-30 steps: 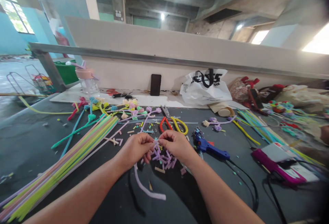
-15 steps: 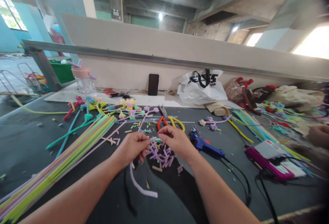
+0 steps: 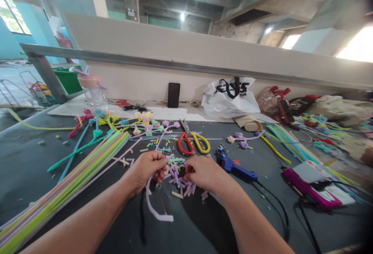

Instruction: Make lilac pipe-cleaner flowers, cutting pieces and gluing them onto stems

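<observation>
Between its thumb and fingers my left hand [image 3: 150, 168] pinches a lilac pipe cleaner [image 3: 154, 210]. The long end hangs below the hand in a curve, and a short tip pokes out above the fingers. My right hand [image 3: 205, 173] is curled over a pile of short cut pipe cleaner pieces [image 3: 176, 178], mostly lilac, with its fingertips at the pile's right side. Whether a piece is in those fingers is hidden. Just beyond the hands lie scissors [image 3: 194, 143] with one red and one yellow handle.
A bundle of long pipe cleaners [image 3: 78, 176] lies at left, with fuzzy flower stems [image 3: 140, 125] behind it. To the right are a blue glue gun [image 3: 237, 168] with a black cord and a magenta device [image 3: 310, 190]. A phone [image 3: 173, 95] and white bag [image 3: 230, 100] stand behind.
My right hand has moved away from the left hand, down to the pile, uncovering the scissors' handles. My left hand keeps its pinch on the lilac pipe cleaner.
</observation>
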The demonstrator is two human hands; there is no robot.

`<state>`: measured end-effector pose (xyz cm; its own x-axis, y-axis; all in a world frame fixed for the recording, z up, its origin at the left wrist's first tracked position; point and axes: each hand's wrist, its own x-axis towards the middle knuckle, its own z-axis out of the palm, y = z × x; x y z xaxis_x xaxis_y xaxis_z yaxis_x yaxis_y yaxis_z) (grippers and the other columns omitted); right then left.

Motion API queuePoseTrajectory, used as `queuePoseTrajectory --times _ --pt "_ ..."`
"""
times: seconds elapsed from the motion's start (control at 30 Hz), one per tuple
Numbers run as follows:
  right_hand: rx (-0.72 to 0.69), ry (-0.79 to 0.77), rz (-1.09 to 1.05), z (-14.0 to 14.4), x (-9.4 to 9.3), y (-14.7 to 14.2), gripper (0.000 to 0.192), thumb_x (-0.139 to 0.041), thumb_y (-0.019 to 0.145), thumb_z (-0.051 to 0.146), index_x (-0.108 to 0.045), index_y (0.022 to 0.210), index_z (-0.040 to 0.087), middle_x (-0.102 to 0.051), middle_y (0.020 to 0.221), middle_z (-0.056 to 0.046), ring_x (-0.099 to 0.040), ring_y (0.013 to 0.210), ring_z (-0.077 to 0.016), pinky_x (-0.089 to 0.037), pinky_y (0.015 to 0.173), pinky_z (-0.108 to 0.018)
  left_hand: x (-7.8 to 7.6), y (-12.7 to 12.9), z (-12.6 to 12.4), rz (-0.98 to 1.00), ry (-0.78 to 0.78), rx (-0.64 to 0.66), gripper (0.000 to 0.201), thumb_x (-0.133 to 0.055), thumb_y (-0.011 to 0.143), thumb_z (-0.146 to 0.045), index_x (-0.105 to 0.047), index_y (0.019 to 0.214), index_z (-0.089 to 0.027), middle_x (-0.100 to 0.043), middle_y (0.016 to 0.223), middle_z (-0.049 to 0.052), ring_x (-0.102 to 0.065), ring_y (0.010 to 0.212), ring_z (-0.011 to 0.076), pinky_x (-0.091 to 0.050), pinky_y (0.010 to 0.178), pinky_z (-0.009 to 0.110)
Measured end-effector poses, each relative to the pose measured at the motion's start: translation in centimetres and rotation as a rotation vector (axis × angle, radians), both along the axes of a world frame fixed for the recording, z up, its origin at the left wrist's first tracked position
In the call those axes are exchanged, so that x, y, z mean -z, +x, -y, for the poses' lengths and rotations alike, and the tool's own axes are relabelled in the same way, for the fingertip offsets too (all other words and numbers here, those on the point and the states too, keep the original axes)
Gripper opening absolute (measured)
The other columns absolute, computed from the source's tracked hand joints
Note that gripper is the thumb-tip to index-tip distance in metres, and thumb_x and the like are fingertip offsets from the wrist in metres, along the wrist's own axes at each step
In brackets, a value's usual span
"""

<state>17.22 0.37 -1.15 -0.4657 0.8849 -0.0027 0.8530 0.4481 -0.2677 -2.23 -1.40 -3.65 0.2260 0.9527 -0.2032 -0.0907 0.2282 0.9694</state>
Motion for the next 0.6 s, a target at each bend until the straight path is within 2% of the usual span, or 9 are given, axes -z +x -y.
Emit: queuePoseTrajectory --times 0.03,0.1,0.23,0.37,0.47,0.6 --pt "-0.021 0.005 0.025 0.1 0.0 -0.1 0.002 -0.066 0.060 0.022 -0.065 0.061 0.022 -0.065 0.064 -0.001 -0.056 0.059 -0.0159 -0.027 0.050 -0.024 0.0 0.0 0.0 -0.001 -0.005 -0.002 0.028 -0.063 0.068 -0.038 -0.050 0.064 -0.013 -0.053 0.048 -0.004 -0.047 0.038 0.0058 -0.040 0.036 0.017" --pt "-0.047 0.006 0.044 0.3 0.0 -0.3 0.010 -0.061 0.059 0.013 -0.065 0.061 0.022 -0.066 0.064 -0.002 -0.057 0.059 -0.0164 -0.027 0.050 -0.024 0.1 0.1 0.1 0.011 -0.007 -0.008 0.027 -0.064 0.067 -0.038 -0.050 0.066 -0.014 -0.054 0.052 -0.003 -0.049 0.040 0.0061 -0.041 0.038 0.017" --pt "-0.023 -0.030 -0.040 0.3 -0.2 -0.3 0.016 -0.054 0.059 0.009 -0.065 0.059 0.021 -0.065 0.061 -0.002 -0.056 0.056 -0.0148 -0.030 0.049 -0.023 0.0 0.1 0.2 0.046 -0.006 0.000 0.027 -0.065 0.066 -0.036 -0.051 0.070 -0.014 -0.057 0.058 -0.002 -0.051 0.043 0.0067 -0.045 0.042 0.019" --pt "0.048 -0.148 -0.279 -0.1 -0.7 -0.2 0.010 -0.053 0.063 0.014 -0.061 0.061 0.019 -0.060 0.057 0.002 -0.052 0.053 -0.0118 -0.034 0.047 -0.020 -0.2 0.1 0.3 0.074 -0.023 0.005 0.027 -0.067 0.065 -0.034 -0.051 0.070 -0.013 -0.056 0.056 -0.002 -0.051 0.044 0.0066 -0.045 0.043 0.019" --pt "0.149 -0.328 -0.523 -0.3 -1.1 -0.3 0.003 -0.053 0.065 0.016 -0.055 0.065 0.018 -0.052 0.052 0.005 -0.048 0.044 -0.0088 -0.034 0.042 -0.019 -0.1 0.0 0.2 0.101 -0.019 0.012 0.026 -0.066 0.066 -0.034 -0.051 0.071 -0.013 -0.056 0.057 -0.002 -0.051 0.044 0.0064 -0.045 0.043 0.018" --pt "0.125 -0.474 -0.868 -0.5 -1.2 -0.5 0.019 -0.053 0.066 0.014 -0.054 0.085 0.016 -0.050 0.055 0.008 -0.047 0.039 -0.0057 -0.036 0.044 -0.019 0.1 0.0 0.3 0.146 -0.034 0.023 0.026 -0.067 0.065 -0.031 -0.051 0.075 -0.014 -0.056 0.058 -0.002 -0.052 0.045 0.0061 -0.044 0.044 0.017"
